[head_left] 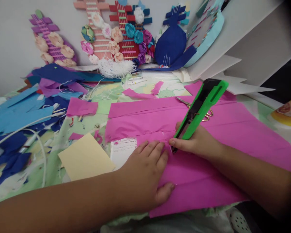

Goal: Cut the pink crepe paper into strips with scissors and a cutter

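My right hand (pixel 199 140) is closed around a green and black box cutter (pixel 196 110). The cutter leans up to the right, its tip down at a sheet of pink crepe paper (pixel 244 136). My left hand (pixel 144 174) lies flat with fingers stretched, pressing on the pink paper and the edge of a white card (pixel 122 153) with pink marks. The fingertips of the left hand are close to the blade end. Gold-handled scissors (pixel 206 115) lie on the paper behind the cutter, partly hidden by it.
A cream paper square (pixel 87 157) lies left of the white card. Blue paper scraps (pixel 21 108) and a white cable (pixel 42 152) cover the table's left side. Decorated paper instruments (pixel 172 42) lean on the wall, near a bundle of white string (pixel 116 68). White boards (pixel 232 48) stand right.
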{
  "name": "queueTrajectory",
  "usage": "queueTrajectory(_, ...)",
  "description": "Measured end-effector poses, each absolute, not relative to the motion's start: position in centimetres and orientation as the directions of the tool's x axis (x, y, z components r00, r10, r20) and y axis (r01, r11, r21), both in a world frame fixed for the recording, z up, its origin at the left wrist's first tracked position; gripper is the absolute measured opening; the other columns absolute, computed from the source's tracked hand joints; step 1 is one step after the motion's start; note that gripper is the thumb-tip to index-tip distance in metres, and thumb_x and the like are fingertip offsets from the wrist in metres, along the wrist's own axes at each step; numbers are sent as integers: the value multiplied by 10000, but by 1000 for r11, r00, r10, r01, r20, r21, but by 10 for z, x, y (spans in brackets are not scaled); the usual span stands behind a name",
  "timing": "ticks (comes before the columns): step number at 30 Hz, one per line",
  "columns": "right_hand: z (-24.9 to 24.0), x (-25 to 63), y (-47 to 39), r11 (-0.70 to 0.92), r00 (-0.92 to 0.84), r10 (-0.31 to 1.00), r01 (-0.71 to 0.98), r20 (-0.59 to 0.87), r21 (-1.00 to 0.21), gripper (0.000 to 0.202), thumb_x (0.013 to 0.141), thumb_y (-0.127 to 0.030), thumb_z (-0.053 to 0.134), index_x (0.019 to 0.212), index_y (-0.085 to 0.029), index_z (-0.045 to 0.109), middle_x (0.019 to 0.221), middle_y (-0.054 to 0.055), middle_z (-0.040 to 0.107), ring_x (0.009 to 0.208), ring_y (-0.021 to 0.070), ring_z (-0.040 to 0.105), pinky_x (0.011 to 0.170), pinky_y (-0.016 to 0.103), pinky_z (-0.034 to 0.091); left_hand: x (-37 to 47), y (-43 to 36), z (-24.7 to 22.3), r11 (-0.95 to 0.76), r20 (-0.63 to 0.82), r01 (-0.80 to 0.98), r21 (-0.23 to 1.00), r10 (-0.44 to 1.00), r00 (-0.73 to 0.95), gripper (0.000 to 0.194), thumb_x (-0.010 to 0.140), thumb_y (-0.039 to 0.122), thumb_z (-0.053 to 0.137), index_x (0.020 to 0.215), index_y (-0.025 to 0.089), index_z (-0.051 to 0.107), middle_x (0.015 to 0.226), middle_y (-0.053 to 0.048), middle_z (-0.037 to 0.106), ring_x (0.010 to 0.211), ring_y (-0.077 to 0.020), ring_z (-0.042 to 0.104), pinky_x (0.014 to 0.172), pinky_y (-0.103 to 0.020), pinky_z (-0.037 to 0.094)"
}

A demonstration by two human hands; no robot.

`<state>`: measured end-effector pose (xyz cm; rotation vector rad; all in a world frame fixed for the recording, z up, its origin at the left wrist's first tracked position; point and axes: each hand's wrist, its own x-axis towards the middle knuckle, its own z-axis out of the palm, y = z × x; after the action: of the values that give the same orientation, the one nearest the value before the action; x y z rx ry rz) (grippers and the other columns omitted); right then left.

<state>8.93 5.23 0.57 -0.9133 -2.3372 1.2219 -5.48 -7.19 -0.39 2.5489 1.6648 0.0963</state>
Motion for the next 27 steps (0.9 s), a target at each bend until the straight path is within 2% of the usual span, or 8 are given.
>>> queueTrajectory(5, 3, 89, 49, 482, -761, 648, 369, 39, -794, 236, 659, -347, 575, 546, -174, 461, 515, -28, 504, 495, 96, 461, 464, 221, 360, -55, -72, -5, -401, -1, 909, 119, 915, 404, 640, 805, 499, 325, 1260, 50, 356, 1297, -203, 353, 1184, -341, 312, 961, -472, 225)
queueTrajectory(12, -3, 89, 48, 582, -760, 640, 384, 112, -717, 310, 666, -370, 558, 501, -177, 380, 454, -48, 398, 437, 62, 372, 404, 196, 293, -55, -71, -8, -408, 35, 903, 133, 913, 407, 642, 795, 495, 350, 1246, 38, 368, 1278, -203, 378, 1175, -341, 318, 967, -474, 223)
queueTrajectory(18, -2, 89, 45, 646, -791, 589, 341, 162, -683, 312, 680, -356, 547, 506, -177, 361, 449, -55, 402, 417, 51, 377, 388, 182, 289, -55, -72, -5, -402, 24, 904, 148, 915, 403, 636, 789, 490, 367, 1242, 43, 376, 1281, -195, 376, 1174, -331, 321, 972, -467, 226)
queueTrajectory(27, 3, 89, 41, 703, -800, 575, 376, 172, -603, 307, 675, -353, 549, 517, -177, 352, 450, -57, 404, 414, 49, 376, 403, 191, 273, -55, -71, -6, -403, 15, 903, 146, 914, 405, 621, 789, 487, 366, 1239, 59, 387, 1285, -199, 370, 1173, -335, 324, 964, -477, 232)
